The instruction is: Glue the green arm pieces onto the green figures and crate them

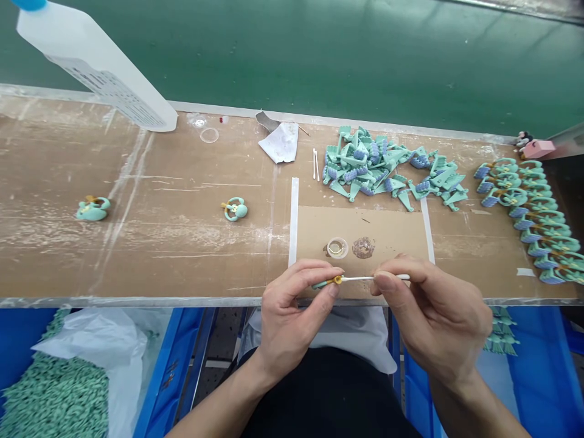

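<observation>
Between the thumb and fingers of my left hand (292, 310) is a small green plastic piece (322, 284) with a yellow end. My right hand (429, 316) pinches a white cotton swab (358, 278), whose tip touches the yellow end. Just beyond my hands, a small clear round cup (337, 248) stands on a cardboard sheet (314, 225), beside a brownish, shiny smear (364, 247). Most of the green piece is hidden by my left fingers.
A heap of green and purple parts (365, 161) lies at the back, near two cotton swabs (316, 164). Rows of assembled pieces (538, 219) line the right. Two green pieces (93, 208) sit leftward, below a white bottle (100, 67). Blue bins (182, 340) flank my lap.
</observation>
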Motion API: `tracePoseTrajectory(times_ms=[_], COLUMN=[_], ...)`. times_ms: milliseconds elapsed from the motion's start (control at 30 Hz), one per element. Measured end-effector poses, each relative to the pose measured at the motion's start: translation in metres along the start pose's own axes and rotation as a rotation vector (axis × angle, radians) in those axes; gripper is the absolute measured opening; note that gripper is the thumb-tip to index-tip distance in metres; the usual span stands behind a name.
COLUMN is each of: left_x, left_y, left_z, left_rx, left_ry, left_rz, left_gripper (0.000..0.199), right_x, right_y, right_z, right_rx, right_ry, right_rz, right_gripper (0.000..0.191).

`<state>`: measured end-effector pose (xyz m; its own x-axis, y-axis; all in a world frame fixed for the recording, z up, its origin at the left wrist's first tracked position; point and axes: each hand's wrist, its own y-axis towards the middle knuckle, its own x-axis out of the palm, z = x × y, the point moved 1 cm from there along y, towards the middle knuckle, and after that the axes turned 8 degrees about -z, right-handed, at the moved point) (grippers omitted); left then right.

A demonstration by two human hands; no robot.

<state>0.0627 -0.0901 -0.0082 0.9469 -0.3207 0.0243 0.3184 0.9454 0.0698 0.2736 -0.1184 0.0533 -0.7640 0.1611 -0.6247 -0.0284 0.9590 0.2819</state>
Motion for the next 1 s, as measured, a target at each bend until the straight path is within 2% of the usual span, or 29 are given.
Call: tracePoseTrajectory(times_ms=[367, 700, 1000], left_x=[0.0005, -0.0003, 0.0], left_y=[-0.0009, -0.0019, -0.0024], left_z=[-0.0005, -0.0006, -0.0006], left_rx=[0.01, 0.016, 0.013], left_ry=[0.015, -0.002, -0.012], left_rz=[0.003, -0.019, -0.022], left_gripper=[0.028, 0.027, 0.025], right_x=[-0.0005, 0.0013, 0.0017], right_y=[0.0051, 0.0047, 0.0026], right_z=[-0.0043, -0.0015, -0.0025], right_rx=[-0.024, 0.004, 0.032], right_ry=[-0.003, -0.028, 0.049], right_rz=[-0.045, -0.017, -0.018], right_gripper=[0.018, 0.019, 0.018])
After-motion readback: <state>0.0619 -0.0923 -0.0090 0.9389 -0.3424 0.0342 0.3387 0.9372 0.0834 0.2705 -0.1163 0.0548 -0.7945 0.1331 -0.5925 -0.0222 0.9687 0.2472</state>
